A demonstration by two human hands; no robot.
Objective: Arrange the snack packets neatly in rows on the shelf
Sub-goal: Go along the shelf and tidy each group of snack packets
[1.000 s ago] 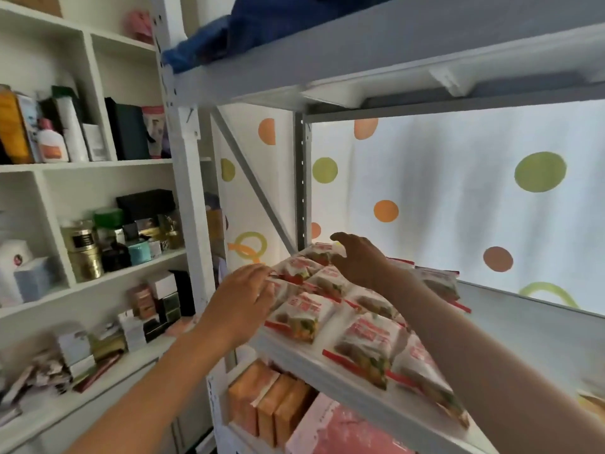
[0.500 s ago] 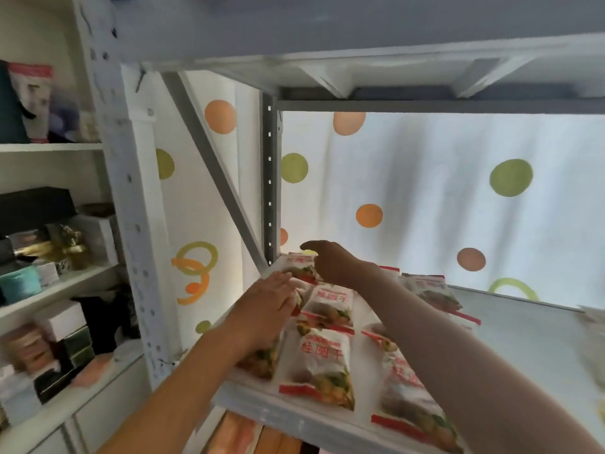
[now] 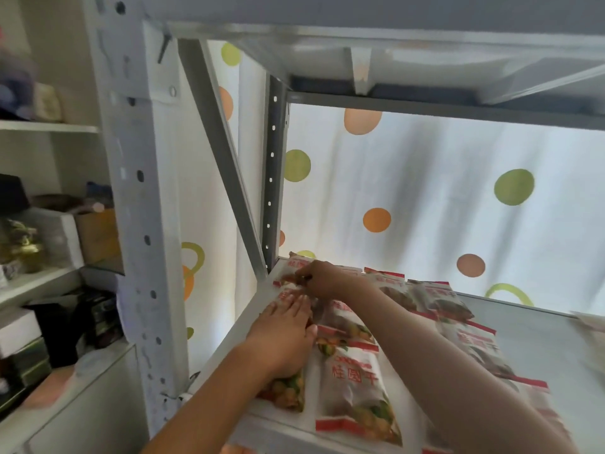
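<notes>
1. White packets [image 3: 355, 385] with red lettering lie in rows across the shelf [image 3: 540, 342], from its front edge to the back-left corner.
2. Left hand [image 3: 284, 335] presses flat, fingers straight, on a packet by the left edge.
3. Right hand [image 3: 322, 278] pinches a packet at the back-left corner.

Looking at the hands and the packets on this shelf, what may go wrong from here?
1. The front packet lies close to the front edge of the shelf; the right forearm passes just beside it and might nudge it off.
2. The left hand presses flat on a packet at the left edge, which may slide sideways off the shelf.
3. The right hand pinches the back corner packet; pulling it may disturb neighbouring packets.
</notes>
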